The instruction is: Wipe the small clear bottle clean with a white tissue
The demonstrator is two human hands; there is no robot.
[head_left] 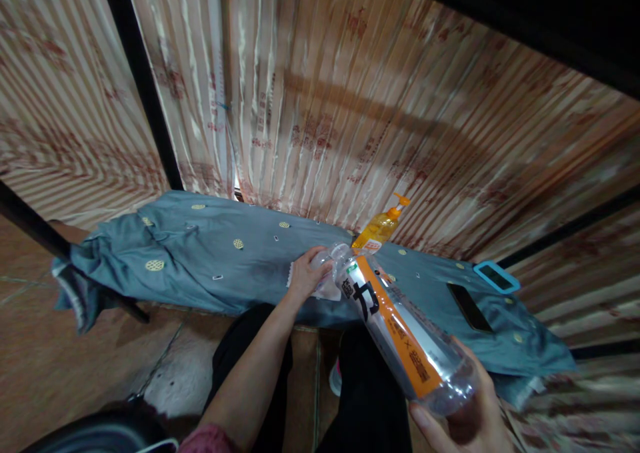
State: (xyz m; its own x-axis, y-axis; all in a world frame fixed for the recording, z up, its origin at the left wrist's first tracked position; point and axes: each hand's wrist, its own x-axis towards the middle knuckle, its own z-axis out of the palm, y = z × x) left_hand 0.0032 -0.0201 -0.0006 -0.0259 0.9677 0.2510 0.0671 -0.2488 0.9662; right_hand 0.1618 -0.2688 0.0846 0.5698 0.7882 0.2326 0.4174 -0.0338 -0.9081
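My right hand (473,400) is closed round the base of a big clear plastic bottle (395,333) with an orange, white and black label. The bottle is tilted, its neck lower-lying toward my left hand. My left hand (306,276) grips a small clear plastic container (323,260) whose rim is right at the bottle's mouth; whether the two touch I cannot tell. Under my left hand lies a white tissue or wrapper (329,288). Just behind the bottle's neck stands a pump bottle (376,230) of yellow liquid with an orange pump.
A grey-blue cloth with pineapple prints (240,273) covers the low bench or table before me. On its right side lie a black phone (469,306) and a blue-framed device (497,277). Dark metal poles (145,80) and a striped curtain (310,106) stand around it.
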